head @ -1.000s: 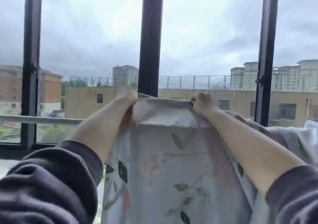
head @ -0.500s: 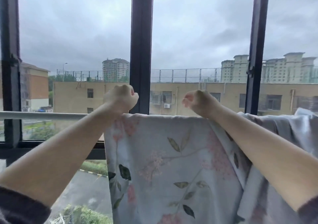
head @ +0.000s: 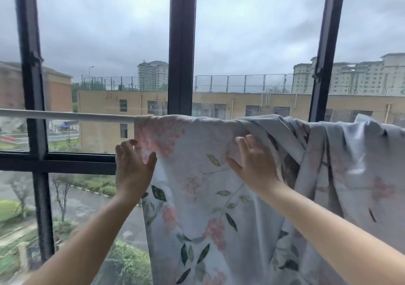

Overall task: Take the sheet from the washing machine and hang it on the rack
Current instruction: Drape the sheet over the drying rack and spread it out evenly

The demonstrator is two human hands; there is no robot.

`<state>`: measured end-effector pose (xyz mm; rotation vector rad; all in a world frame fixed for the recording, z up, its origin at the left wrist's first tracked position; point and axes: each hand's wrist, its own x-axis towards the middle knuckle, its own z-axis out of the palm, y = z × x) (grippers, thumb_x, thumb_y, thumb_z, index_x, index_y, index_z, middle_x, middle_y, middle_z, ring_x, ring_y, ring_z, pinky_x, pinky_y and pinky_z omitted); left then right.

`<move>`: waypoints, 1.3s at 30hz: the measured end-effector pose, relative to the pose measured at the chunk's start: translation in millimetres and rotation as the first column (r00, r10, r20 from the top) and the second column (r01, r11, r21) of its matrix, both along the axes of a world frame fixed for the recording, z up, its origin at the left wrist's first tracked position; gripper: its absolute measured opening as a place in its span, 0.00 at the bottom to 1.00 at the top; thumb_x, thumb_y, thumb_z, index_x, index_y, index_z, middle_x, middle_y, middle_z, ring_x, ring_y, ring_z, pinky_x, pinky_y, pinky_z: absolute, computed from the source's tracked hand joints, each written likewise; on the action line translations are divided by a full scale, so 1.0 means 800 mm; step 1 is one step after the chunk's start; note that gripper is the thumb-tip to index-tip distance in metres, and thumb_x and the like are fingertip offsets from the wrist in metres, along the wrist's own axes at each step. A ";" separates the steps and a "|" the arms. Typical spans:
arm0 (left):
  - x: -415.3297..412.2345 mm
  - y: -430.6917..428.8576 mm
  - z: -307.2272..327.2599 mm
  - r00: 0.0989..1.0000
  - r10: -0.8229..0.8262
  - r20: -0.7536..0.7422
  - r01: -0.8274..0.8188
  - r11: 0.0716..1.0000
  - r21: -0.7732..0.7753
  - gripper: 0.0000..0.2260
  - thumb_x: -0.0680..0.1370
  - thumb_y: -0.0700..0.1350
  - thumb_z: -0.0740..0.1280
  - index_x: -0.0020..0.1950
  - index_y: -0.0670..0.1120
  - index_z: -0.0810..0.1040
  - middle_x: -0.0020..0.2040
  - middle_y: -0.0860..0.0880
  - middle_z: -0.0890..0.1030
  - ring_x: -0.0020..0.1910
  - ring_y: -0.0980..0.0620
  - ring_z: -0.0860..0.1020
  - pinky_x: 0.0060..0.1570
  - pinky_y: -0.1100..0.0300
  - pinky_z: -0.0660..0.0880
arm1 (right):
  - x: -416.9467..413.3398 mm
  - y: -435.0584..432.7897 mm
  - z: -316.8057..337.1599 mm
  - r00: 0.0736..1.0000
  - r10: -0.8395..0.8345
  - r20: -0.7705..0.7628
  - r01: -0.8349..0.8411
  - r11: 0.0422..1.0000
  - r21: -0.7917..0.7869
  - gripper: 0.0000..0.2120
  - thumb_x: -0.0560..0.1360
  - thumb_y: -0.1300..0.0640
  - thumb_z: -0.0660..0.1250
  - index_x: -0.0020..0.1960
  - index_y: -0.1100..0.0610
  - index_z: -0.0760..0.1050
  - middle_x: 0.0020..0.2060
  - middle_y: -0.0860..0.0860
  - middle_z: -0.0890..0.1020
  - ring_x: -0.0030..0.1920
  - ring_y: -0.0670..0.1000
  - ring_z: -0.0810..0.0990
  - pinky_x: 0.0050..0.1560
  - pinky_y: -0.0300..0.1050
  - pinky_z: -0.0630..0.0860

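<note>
A pale floral sheet [head: 197, 197] hangs over the white rack rail [head: 65, 115] in front of the window, its right part bunched in folds over the rail. My left hand [head: 133, 166] is at the sheet's left edge just below the rail, fingers straight and pointing up, thumb lying on the cloth. My right hand [head: 254, 164] rests flat against the front of the sheet, fingers straight, next to the bunched folds. The washing machine is out of view.
Dark window frames [head: 182, 43] stand right behind the rail, with buildings and a street beyond the glass. The rail's left stretch is bare. More of the sheet [head: 361, 164] drapes over the rail to the far right.
Both hands have let go of the sheet's top edge at the rail, opened from fists and dropped lower onto the hanging cloth. The sheet now lies over the rail.
</note>
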<state>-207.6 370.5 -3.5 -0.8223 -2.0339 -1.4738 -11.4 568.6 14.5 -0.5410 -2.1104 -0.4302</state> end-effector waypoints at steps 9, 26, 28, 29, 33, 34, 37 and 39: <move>0.015 0.008 -0.016 0.702 -0.601 0.382 0.500 0.798 0.337 0.12 0.81 0.44 0.61 0.46 0.38 0.78 0.43 0.41 0.78 0.43 0.46 0.75 0.46 0.50 0.74 | -0.007 -0.006 -0.072 0.952 0.002 -0.306 -0.203 0.752 -0.627 0.46 0.68 0.43 0.73 0.76 0.50 0.49 0.71 0.50 0.65 0.70 0.52 0.66 0.63 0.49 0.69; -0.049 0.013 0.220 0.915 -0.395 0.078 0.338 0.860 0.383 0.14 0.80 0.42 0.59 0.35 0.49 0.75 0.35 0.51 0.75 0.43 0.51 0.74 0.39 0.59 0.70 | 0.004 0.000 0.150 0.743 0.199 -0.639 -0.495 0.805 -0.326 0.09 0.78 0.61 0.57 0.43 0.61 0.74 0.32 0.51 0.74 0.37 0.54 0.73 0.39 0.47 0.68; -0.057 0.025 0.253 0.943 -0.331 0.043 0.295 0.887 0.355 0.12 0.80 0.43 0.59 0.37 0.47 0.75 0.39 0.48 0.78 0.46 0.50 0.75 0.41 0.59 0.73 | -0.011 0.017 0.195 0.750 0.182 -0.636 -0.467 0.827 -0.313 0.09 0.79 0.61 0.56 0.42 0.58 0.72 0.33 0.52 0.74 0.39 0.54 0.73 0.39 0.47 0.67; -0.064 0.033 0.268 0.958 -0.287 0.026 0.263 0.907 0.328 0.11 0.80 0.43 0.59 0.41 0.45 0.77 0.45 0.44 0.80 0.50 0.47 0.77 0.45 0.57 0.75 | -0.019 0.026 0.214 0.763 0.157 -0.627 -0.438 0.838 -0.324 0.09 0.79 0.61 0.56 0.42 0.57 0.71 0.35 0.52 0.75 0.40 0.54 0.73 0.38 0.45 0.65; -0.083 0.063 0.298 0.998 -0.057 -0.035 0.061 0.990 0.124 0.13 0.82 0.44 0.57 0.57 0.38 0.77 0.61 0.37 0.77 0.61 0.39 0.74 0.60 0.54 0.69 | -0.056 0.054 0.254 0.808 0.061 -0.586 -0.332 0.869 -0.368 0.08 0.80 0.58 0.55 0.44 0.55 0.70 0.40 0.53 0.75 0.43 0.54 0.72 0.40 0.43 0.63; -0.093 0.072 0.295 0.998 -0.025 -0.060 0.029 0.997 0.066 0.13 0.82 0.44 0.57 0.57 0.38 0.77 0.61 0.37 0.77 0.61 0.39 0.74 0.59 0.54 0.69 | -0.067 0.065 0.251 0.828 0.048 -0.559 -0.315 0.864 -0.392 0.08 0.80 0.57 0.55 0.45 0.55 0.70 0.41 0.53 0.75 0.43 0.54 0.72 0.41 0.43 0.64; -0.133 0.105 0.257 0.999 -0.001 -0.052 -0.015 0.954 -0.298 0.13 0.82 0.44 0.57 0.58 0.39 0.77 0.60 0.40 0.78 0.56 0.43 0.76 0.56 0.54 0.71 | -0.098 0.098 0.220 0.931 0.009 -0.364 -0.196 0.854 -0.482 0.09 0.80 0.55 0.56 0.47 0.56 0.73 0.46 0.56 0.80 0.49 0.57 0.77 0.46 0.46 0.71; -0.149 0.119 0.228 0.992 0.011 0.127 0.088 0.660 -0.746 0.14 0.82 0.43 0.59 0.64 0.39 0.75 0.61 0.43 0.76 0.60 0.45 0.75 0.58 0.56 0.71 | -0.109 0.111 0.193 0.999 -0.010 0.051 0.037 0.826 -0.563 0.11 0.80 0.56 0.58 0.56 0.58 0.76 0.56 0.57 0.80 0.53 0.55 0.77 0.44 0.41 0.71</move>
